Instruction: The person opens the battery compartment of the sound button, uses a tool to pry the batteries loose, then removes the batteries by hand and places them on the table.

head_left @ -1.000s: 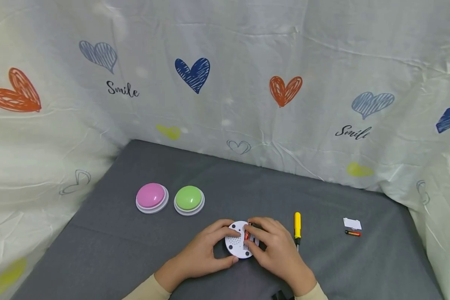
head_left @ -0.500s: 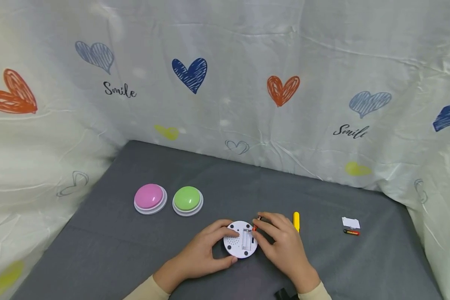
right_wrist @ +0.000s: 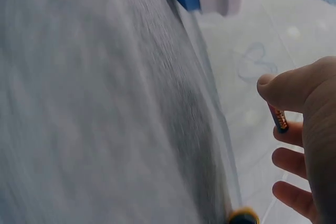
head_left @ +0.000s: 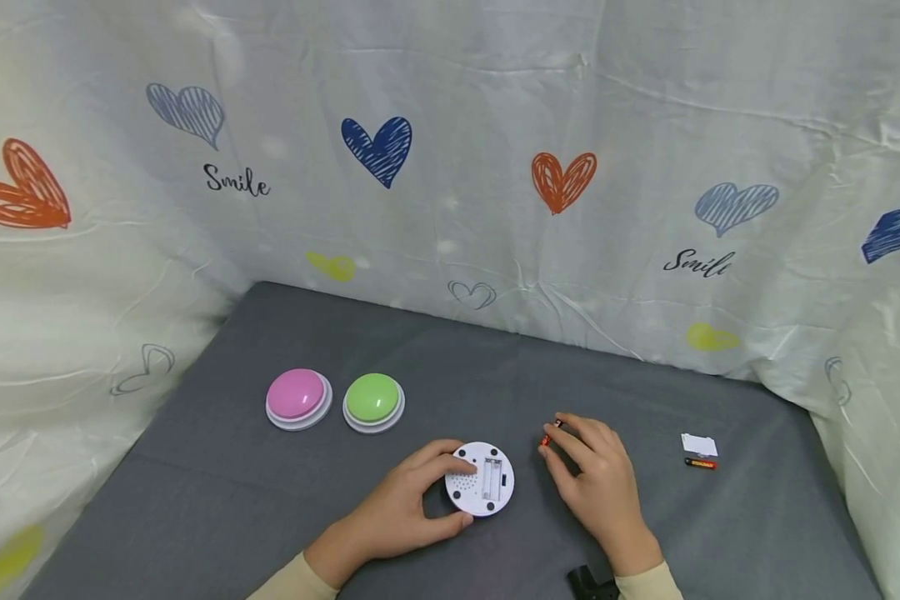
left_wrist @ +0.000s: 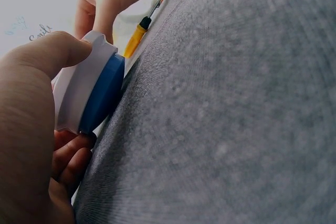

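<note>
My left hand (head_left: 393,510) grips a round push button (head_left: 501,500) turned underside up, thumb and fingers around its rim. Its white base shows rubber feet, speaker holes and an open battery slot with no battery in it. In the left wrist view its blue dome (left_wrist: 105,95) faces the table. To the right, my right hand (head_left: 600,483) pinches a small red and black battery (right_wrist: 279,118) between thumb and fingertips, apart from the button. A yellow-handled screwdriver (left_wrist: 136,39) lies on the table, hidden behind my right hand in the head view.
A pink push button (head_left: 296,395) and a green push button (head_left: 372,398) stand at the left, dome up. At the right lie a white cover (head_left: 699,445) and another battery (head_left: 700,463). A patterned curtain (head_left: 450,217) backs the grey table (head_left: 217,467).
My right hand has lifted the battery out of the button's slot and carried it to the right, covering the screwdriver. My left hand keeps its hold on the button.
</note>
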{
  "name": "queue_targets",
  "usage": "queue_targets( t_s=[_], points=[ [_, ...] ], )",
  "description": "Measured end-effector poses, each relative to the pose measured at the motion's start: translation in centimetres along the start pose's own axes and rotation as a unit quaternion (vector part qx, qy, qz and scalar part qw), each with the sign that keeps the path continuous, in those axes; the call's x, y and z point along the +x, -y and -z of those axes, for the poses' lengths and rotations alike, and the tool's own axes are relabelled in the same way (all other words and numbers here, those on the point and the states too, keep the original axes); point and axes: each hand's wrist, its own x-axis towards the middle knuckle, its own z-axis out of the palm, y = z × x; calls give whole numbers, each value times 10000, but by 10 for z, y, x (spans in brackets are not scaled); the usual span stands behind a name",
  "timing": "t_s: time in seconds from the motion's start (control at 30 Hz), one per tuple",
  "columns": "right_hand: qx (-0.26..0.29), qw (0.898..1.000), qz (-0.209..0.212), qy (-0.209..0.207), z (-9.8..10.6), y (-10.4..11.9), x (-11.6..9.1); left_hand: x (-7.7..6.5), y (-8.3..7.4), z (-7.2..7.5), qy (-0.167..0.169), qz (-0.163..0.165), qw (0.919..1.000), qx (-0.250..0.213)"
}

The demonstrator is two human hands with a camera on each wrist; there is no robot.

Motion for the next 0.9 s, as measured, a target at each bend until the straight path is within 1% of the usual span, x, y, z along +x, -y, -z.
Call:
queue_targets(
  t_s=[0.2, 0.27, 0.47, 0.67, 0.9],
  points=[
    [-215, 9994, -120, -230, 8, -11, -6, -1, 1, 0, 40, 9, 10000, -41],
    [-216, 9991, -230, -285, 11, -14, -9, -1, 1, 0, 53, 37, 10000, -61],
    [-295, 9966, -588, -497, 20, -28, -21, 0, 0, 1, 4, -22, 10000, -20],
    [-493, 9905, -1020, -779, 31, -41, -36, 1, -3, 2, 26, -44, 10000, -47],
    [-744, 9811, -1455, -1038, 44, -52, -48, 1, -3, 2, 77, 130, 9999, -64]
  ],
)
